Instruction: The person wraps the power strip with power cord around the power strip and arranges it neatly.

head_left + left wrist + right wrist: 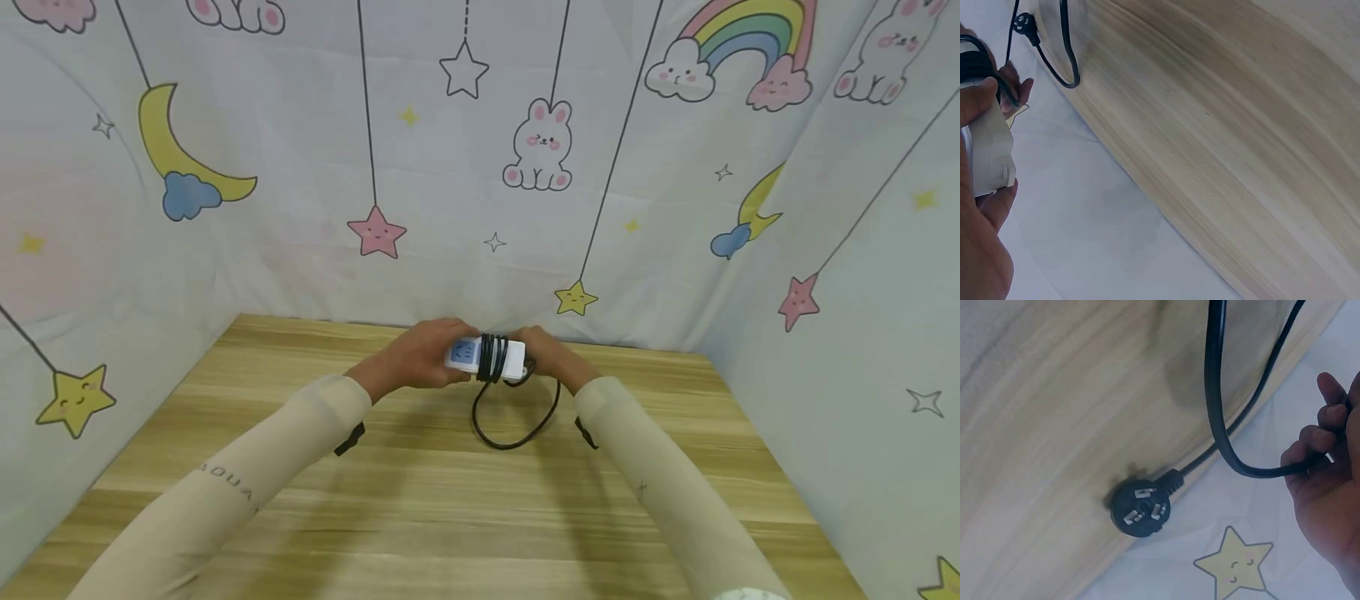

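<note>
A white power strip [515,362] with a blue socket face is held above the back of the table, gripped at its left end by my left hand [423,357]. Several turns of black cord [492,358] wrap its middle. My right hand [546,353], at the strip's right end, holds the cord with curled fingers, as the right wrist view shows. From there a loose loop of cord [1215,394] hangs down. The black plug [1140,508] shows its three metal pins in the right wrist view; the hands and strip hide it in the head view.
Underneath is a wood-grain table [450,517]. A white cloth backdrop [300,275] printed with stars, rabbits and moons stands along the back edge and both sides, close behind the hands. Black straps [350,438] show at the wrists.
</note>
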Tool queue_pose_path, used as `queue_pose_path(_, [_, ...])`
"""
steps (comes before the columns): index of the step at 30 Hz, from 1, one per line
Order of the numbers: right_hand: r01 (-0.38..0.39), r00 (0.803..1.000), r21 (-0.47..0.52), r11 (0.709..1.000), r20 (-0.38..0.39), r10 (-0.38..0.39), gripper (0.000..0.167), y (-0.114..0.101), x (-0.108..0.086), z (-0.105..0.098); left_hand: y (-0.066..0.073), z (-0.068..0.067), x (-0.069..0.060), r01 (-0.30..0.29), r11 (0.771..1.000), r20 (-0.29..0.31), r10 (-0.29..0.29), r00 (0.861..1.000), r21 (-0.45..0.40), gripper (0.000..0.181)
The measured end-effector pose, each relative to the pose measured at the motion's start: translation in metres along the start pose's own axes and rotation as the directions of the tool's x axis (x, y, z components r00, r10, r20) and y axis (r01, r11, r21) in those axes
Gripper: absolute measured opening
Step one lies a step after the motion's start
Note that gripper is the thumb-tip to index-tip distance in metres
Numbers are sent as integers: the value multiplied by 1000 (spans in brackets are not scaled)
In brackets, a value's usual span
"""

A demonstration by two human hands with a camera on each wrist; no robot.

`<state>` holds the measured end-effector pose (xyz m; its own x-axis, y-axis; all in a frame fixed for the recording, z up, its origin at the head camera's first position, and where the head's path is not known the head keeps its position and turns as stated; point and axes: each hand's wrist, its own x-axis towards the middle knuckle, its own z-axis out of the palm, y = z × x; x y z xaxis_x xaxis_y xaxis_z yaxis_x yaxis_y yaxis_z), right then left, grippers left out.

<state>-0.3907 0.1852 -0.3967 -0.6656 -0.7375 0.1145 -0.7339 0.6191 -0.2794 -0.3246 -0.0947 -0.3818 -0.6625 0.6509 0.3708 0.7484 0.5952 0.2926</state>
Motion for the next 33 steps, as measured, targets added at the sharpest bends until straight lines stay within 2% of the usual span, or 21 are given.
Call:
queue_pose_path(2, [-56,998,15,998,43,55,13,0,3,-6,-1,1,0,-24,999,14,24,1000,34,67])
queue_pose_path(6, [-178,981,65,982,88,172,26,-3,6,-15,-2,3,0,-33,996,36,30,999,83,68])
queue_pose_path(11, [-199,978,81,977,83,192,28,-12,7,-25,-3,4,-1,-40,987,93,25,995,153,68])
queue_pose_path(15, [-222,973,92,971,88,214,33,-26,10,-29,-5,5,-4,-86,961,127,54,991,264,67])
queue_pose_path(18, [-243,969,74,967,65,239,35,-35,11,-31,-9,7,-7,-89,941,91,62,994,326,67])
queue_pose_path(23, [-252,968,21,968,9,252,32,-46,14,-32,-14,9,-10,-41,934,-8,47,999,356,64])
queue_pose_path(28, [-268,963,-27,963,-17,267,33,-55,17,-33,-15,11,-8,-29,920,-48,52,997,392,61])
queue_pose_path(33, [-309,951,-88,947,-5,309,35,-68,20,-36,-10,13,-7,-28,883,-99,84,992,469,57])
